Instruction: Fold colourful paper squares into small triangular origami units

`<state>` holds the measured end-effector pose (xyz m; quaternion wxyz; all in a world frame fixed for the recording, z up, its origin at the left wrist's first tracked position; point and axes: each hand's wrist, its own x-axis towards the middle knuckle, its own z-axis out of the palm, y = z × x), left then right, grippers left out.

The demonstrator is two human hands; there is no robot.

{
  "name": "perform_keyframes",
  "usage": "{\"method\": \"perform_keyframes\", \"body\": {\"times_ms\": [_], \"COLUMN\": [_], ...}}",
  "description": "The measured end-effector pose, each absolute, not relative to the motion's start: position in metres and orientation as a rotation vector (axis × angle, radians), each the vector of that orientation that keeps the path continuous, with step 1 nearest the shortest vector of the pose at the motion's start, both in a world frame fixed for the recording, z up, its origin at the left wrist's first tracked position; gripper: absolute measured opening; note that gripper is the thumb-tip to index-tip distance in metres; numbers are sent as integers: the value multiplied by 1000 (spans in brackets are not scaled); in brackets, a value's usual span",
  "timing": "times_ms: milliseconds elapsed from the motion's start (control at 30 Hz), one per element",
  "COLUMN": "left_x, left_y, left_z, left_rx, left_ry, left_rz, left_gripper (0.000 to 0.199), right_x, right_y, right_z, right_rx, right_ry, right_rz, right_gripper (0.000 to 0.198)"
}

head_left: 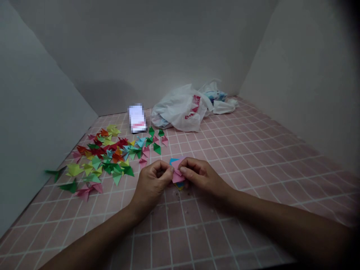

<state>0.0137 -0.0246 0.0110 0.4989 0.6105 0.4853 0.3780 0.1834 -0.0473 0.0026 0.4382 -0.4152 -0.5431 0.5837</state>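
Over the coloured sheets (173, 161), left hand (152, 183) and right hand (199, 173) pinch pink paper (177, 178), both grips nearly closed. Likely light, easily creased; hold by edges.

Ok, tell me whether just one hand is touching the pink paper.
No: the left hand and the right hand both pinch the pink paper.

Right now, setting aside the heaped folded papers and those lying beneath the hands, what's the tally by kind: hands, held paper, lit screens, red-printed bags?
Hands: 2 (left hand, right hand)
Held pink paper: 1
Lit screen: 1
White bag with red print: 1
Total: 5
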Motion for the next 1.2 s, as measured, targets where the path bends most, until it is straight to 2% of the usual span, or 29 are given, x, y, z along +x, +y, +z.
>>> {"method": "perform_keyframes", "body": {"times_ms": [267, 500, 700, 933, 1200], "left_x": [14, 13, 14, 14, 14], "left_y": [-25, -22, -21, -22, -22], "left_z": [13, 16, 15, 15, 14], "left_rx": [1449, 1402, 1375, 1421, 1408], "left_ry": [1141, 1060, 1100, 1139, 1102], "left_rz": [913, 775, 793, 810, 799], "left_gripper": [19, 19, 20, 22, 22], "right_x": [184, 186, 189, 187, 186], "right_y": [-51, -48, -45, -45, -48], "right_z": [5, 8, 5, 2, 6], "right_rx": [-1136, -1152, -1123, -1127, -1123], "right_ry": [-1422, -1643, -1495, -1506, -1489], "right_rz": [1381, 1133, 1310, 1304, 1388], "right_gripper": [25, 24, 26, 20, 25]}}
